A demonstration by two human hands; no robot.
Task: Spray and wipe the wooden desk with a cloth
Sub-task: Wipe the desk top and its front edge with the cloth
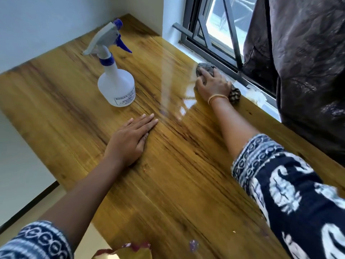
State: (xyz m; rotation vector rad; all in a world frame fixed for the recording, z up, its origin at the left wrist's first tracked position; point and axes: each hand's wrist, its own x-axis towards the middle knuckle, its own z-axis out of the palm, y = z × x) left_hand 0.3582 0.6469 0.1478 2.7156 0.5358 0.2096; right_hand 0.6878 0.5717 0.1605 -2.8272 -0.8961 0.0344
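While the right hand [212, 84] is pressed palm-down on a dark, patterned crumpled cloth [234, 93], the glossy honey-brown wooden desk [177, 174] is seen to fill most of the view, set into a corner between a pale wall [56, 21] and a dark-framed window [214, 34]. The cloth is located at the desk's far right edge, just beside the window sill; only its ends are visible, one past the fingertips and one beside the wrist. The fingers are curled over it, gripping it against the surface. A bright reflective sheen is noted on the wood near that hand. Dark grain streaks run lengthwise along the boards, and small specks are observed near the front edge. The left hand [130, 141] is laid flat on the desk mid-surface, fingers extended together, nothing grasped. A white plastic spray bottle with a grey and blue trigger head [115, 79] stands upright beyond the left hand, apart from both hands. Blue-and-white patterned sleeves [291, 199] are worn.
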